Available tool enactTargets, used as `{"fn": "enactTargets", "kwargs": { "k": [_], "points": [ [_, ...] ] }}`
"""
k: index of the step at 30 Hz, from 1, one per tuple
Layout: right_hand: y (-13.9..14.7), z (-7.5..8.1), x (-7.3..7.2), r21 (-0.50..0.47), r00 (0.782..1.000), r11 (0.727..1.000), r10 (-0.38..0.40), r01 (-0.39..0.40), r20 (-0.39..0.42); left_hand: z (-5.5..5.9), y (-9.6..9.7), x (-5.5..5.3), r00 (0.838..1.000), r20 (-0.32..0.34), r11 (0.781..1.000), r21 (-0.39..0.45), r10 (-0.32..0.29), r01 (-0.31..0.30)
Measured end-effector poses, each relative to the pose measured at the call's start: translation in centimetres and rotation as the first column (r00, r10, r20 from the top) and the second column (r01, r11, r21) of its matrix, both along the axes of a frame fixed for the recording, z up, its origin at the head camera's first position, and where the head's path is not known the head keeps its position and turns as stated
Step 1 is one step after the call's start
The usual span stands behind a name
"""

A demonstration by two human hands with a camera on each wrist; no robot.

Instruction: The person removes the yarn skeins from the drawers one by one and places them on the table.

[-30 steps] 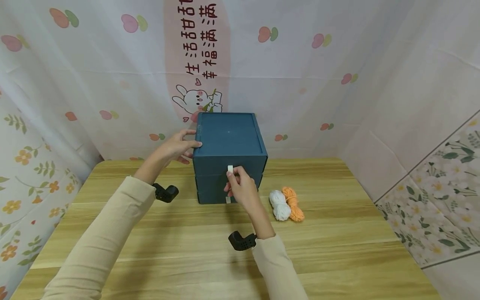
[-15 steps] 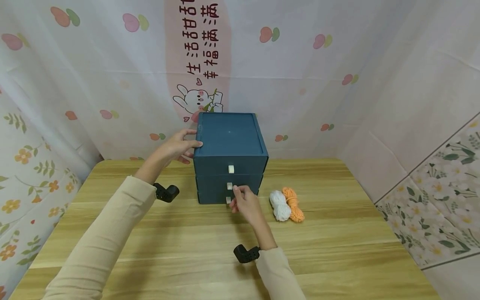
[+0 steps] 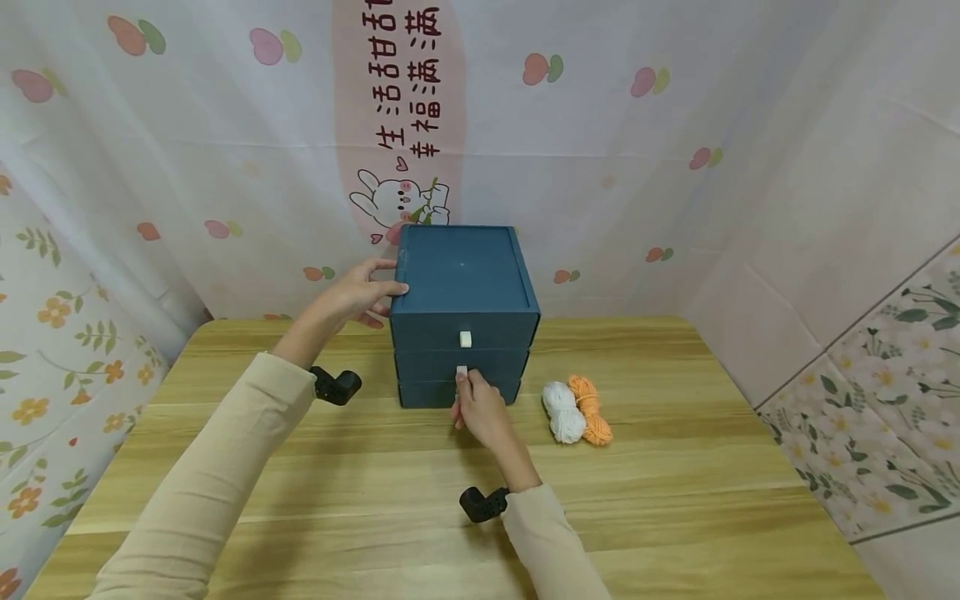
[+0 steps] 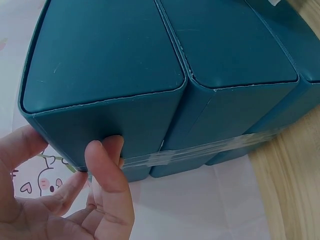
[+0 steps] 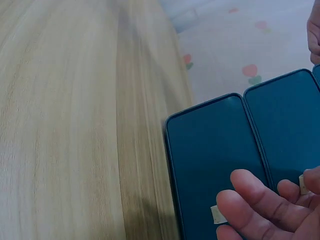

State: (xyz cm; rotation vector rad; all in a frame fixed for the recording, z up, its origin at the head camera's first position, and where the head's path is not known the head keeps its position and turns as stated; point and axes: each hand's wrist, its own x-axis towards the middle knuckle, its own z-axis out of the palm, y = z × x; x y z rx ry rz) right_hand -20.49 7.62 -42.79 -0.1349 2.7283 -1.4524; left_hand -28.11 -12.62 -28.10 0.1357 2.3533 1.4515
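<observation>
A dark blue three-drawer cabinet [image 3: 465,271] stands at the back of the table, each drawer front flush. My left hand [image 3: 356,293] rests on its upper left edge, thumb on top and the other fingers spread against the side. Those fingers [image 4: 107,170] touch the side panel in the left wrist view. On the front, my right hand [image 3: 482,408] pinches the white pull tab [image 3: 462,370] of the middle drawer. The top drawer's tab [image 3: 466,339] is free. In the right wrist view the bottom tab [image 5: 218,215] shows beside my loosely bent fingers.
To the right of the cabinet, a white yarn skein [image 3: 564,412] and an orange one [image 3: 591,411] lie side by side on the wooden table [image 3: 675,467]. Clear tape [image 4: 200,150] runs across the cabinet side. A printed curtain [image 3: 570,167] hangs close behind.
My right hand has moved down from the top drawer's tab to the middle one and taken hold of it. The top drawer looks unmoved. My left hand stays on the cabinet edge.
</observation>
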Motion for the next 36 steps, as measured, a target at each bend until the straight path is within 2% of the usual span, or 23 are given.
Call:
{"fn": "enactTargets", "kwargs": {
  "k": [11,22,36],
  "points": [
    [0.1,-0.4,1.7,0.042,1.000,0.999,-0.012,0.012,-0.008,0.1,0.1,0.1,1.000,0.016,1.000,0.006,-0.001,0.001],
    [0.1,-0.7,4.7,-0.012,1.000,1.000,-0.028,0.028,0.003,0.1,0.2,0.1,1.000,0.014,1.000,0.004,0.005,-0.005],
    [0.3,-1.0,7.6,0.024,0.999,0.999,-0.036,0.037,-0.038,-0.2,0.3,-0.2,1.000,0.012,1.000,0.007,0.020,-0.020]
  ]
}}
